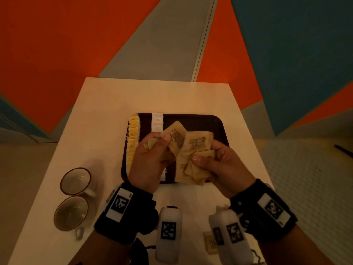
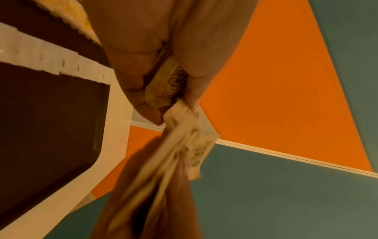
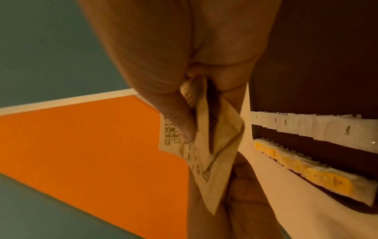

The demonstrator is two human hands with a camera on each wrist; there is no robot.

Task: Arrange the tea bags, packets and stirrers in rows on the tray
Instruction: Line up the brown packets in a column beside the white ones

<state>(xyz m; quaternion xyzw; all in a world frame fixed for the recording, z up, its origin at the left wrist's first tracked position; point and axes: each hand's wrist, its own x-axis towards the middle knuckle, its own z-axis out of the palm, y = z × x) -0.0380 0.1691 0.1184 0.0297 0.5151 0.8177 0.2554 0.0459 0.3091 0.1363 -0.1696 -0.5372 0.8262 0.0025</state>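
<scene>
A dark brown tray (image 1: 210, 123) lies on the white table (image 1: 107, 104). Along its left edge runs a row of yellow tea bags (image 1: 132, 138) (image 3: 327, 179). Beside that runs a row of white coffee packets (image 1: 157, 122) (image 2: 51, 59) (image 3: 335, 129). Both hands hover over the tray with several brown sugar packets. My left hand (image 1: 150, 159) pinches brown packets (image 1: 174, 138) (image 2: 165, 87) between thumb and fingers. My right hand (image 1: 219, 163) grips a crumpled bunch of brown packets (image 1: 193, 163) (image 3: 206, 145). No stirrers can be seen.
Two glass cups (image 1: 75, 180) (image 1: 71, 213) stand on the table's left side. Another brown packet (image 1: 210, 241) lies near the front edge under my right wrist. The tray's right half (image 1: 214, 131) shows bare dark surface. Orange, grey and blue floor surrounds the table.
</scene>
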